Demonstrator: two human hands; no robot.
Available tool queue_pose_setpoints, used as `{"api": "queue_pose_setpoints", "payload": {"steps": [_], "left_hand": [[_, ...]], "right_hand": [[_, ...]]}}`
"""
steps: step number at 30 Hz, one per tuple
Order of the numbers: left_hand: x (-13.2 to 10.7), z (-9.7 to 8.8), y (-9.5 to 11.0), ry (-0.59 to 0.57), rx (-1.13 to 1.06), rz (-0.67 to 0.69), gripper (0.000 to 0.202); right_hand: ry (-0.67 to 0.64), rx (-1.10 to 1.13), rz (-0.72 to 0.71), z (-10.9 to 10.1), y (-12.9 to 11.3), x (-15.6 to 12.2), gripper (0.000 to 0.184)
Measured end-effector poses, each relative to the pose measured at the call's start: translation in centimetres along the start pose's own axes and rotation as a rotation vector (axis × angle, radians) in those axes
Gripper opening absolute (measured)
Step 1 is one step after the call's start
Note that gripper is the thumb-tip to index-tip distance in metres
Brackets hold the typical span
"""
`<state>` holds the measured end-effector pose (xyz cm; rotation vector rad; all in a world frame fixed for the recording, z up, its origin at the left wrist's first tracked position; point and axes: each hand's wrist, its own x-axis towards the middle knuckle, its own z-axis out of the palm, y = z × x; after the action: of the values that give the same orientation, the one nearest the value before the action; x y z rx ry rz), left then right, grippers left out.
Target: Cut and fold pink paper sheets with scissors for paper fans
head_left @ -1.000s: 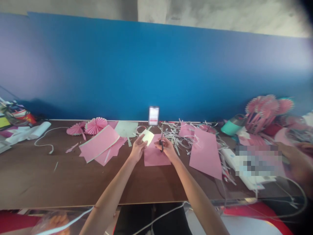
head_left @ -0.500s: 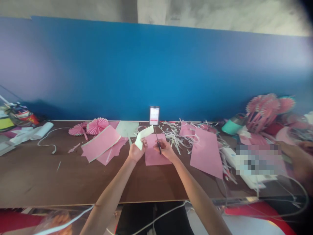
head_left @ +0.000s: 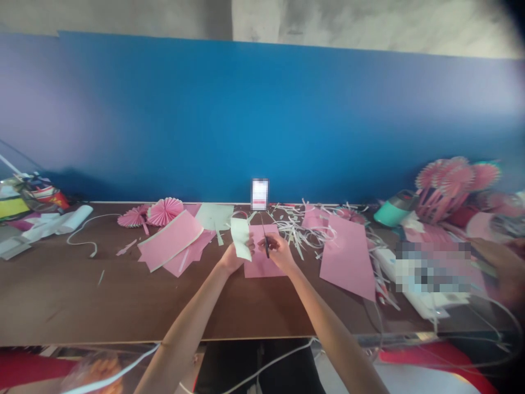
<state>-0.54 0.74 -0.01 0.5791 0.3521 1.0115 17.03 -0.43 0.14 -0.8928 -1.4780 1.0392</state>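
The left hand [head_left: 233, 258] pinches a pale green paper piece [head_left: 240, 238] upright while the right hand [head_left: 281, 253] closes around small black scissors [head_left: 266, 246], both just above a pink sheet [head_left: 262, 268] on the counter [head_left: 82, 284], beside a heap of paper strips [head_left: 299, 232].

Bright, even light across the blue backing board [head_left: 246, 120], washed pale toward both ends, with a soft dark shadow along its lower left. Wide-angle bowing near the frame edges; smeared blur, a pixelated patch and a dark corner toward its right end.
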Motion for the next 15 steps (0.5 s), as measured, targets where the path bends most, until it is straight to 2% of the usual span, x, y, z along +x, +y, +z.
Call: {"api": "queue_pose_setpoints", "payload": {"steps": [7,15], "left_hand": [[0.0,-0.2,-1.3,-0.038,0.343,0.014,0.030],[0.0,-0.2,-1.8,-0.061,0.375,0.008,0.026]], "right_hand": [[-0.107,0.023,-0.030,0.8,-0.5,-0.3,0.041],[-0.089,-0.004,0.009,1.2,-0.1,-0.6,0.034]]}}
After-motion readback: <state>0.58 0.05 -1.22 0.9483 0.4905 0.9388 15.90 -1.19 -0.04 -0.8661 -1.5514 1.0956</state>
